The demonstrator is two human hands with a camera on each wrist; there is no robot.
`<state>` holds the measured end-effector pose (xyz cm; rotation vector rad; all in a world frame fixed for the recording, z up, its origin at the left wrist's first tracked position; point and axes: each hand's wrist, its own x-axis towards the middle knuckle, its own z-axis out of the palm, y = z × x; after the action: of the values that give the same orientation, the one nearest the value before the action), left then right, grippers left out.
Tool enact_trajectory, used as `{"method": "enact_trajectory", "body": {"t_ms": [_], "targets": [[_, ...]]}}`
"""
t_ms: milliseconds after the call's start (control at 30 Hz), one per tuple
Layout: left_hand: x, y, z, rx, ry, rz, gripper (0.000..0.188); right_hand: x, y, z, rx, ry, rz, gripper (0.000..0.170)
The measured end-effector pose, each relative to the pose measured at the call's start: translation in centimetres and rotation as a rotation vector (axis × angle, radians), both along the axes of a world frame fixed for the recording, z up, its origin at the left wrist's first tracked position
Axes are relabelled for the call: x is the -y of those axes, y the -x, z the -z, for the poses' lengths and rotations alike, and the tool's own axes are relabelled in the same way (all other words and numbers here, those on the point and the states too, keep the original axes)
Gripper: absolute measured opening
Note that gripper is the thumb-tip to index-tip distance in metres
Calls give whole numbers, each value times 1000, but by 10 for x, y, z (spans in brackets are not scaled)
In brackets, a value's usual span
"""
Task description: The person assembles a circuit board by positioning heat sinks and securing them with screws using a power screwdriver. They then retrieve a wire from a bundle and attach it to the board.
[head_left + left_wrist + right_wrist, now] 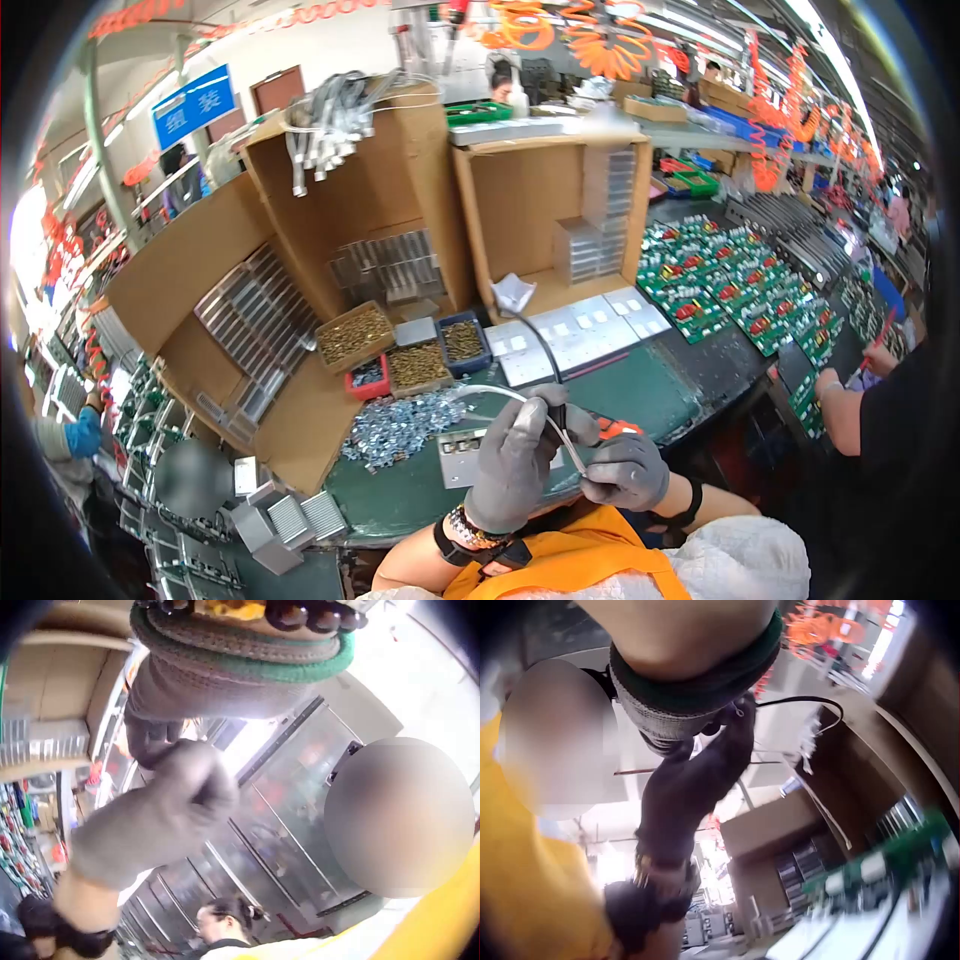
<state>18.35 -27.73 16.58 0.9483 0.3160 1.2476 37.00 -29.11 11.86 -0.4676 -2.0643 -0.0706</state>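
My gloved left hand is raised over the front edge of the bench and grips a cable with a black length and white-grey leads. Beside it, my gloved right hand pinches the lower end of the white-grey leads; its fingertips hide that end. In the right wrist view the black length loops out from between the hands. An orange object shows just behind the right hand. Close to the left hand, a metal plate with small fittings lies on the green bench top.
Loose silvery parts are heaped left of the hands, below bins of brass-coloured pieces. Cardboard boxes stand behind, one draped with white cables. White-padded plates and green circuit boards lie rightward, near another person's arm.
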Motion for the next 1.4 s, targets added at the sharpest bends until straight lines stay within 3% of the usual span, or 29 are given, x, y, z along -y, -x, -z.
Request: {"method": "enact_trajectory", "body": {"t_ms": [133, 167, 233, 300, 367, 433, 467, 567, 600, 633, 700, 733, 767, 833, 967, 1033, 1100, 1167, 1300, 1367, 1400], "targets": [[-11, -47, 13, 27, 228, 70, 26, 32, -42, 33, -98, 217, 99, 33], [-15, -57, 13, 62, 273, 41, 23, 37, -52, 45, -75, 324, 13, 28], [-32, -65, 16, 60, 281, 29, 22, 56, -68, 72, 46, 432, 60, 26], [-42, -65, 19, 23, 311, -16, 30, 71, -76, 99, -97, 485, 102, 21], [-32, -88, -6, 24, 184, -248, 40, 88, -95, 126, -139, 714, 143, 8], [-36, -92, -2, 13, 62, -130, 52, 101, -108, 154, -155, 798, 259, 7], [-29, -103, -12, -109, 73, -159, 58, 105, -112, 163, -168, 842, 297, 8], [-24, -132, -1, -208, 213, 35, 52, 112, -122, 175, -30, 1085, 268, 15], [-27, -136, 25, -208, 276, 142, 46, 107, -128, 168, -25, 939, 277, 18], [-17, -148, 15, -338, 326, 214, 38, 97, -139, 156, -16, 788, 284, 22], [-7, -164, 33, -460, 273, 324, 42, 84, -158, 126, -473, 851, 375, 30], [-2, -170, 36, -471, 249, 373, 44, 80, -171, 118, -779, 959, 318, 34], [2, -176, 39, -479, 225, 431, 46, 80, -181, 71, -1142, 1099, 187, 35], [7, -184, 49, -491, 200, 480, 48, 69, -198, 40, -1430, 923, 12, 34], [10, -195, 60, -615, 147, 602, 43, 56, -224, 15, -1435, 912, 59, 32], [9, -198, 59, -622, 201, 725, 37, 52, -228, 20, -1229, 967, 287, 27], [7, -202, 60, -630, 227, 717, 36, 53, -224, 17, -1216, 1003, 272, 19], [5, -210, 56, -653, 223, 694, 37, 57, -220, 15, -989, 1156, 352, 14], [5, -221, 48, -697, 173, 679, 37, 57, -214, 10, -694, 1027, 412, 15], [3, -221, 49, -699, 144, 714, 37, 60, -213, 8, -721, 1056, 381, 21], [0, -222, 49, -697, 103, 742, 37, 59, -212, 6, -846, 1107, 326, 25]]}}
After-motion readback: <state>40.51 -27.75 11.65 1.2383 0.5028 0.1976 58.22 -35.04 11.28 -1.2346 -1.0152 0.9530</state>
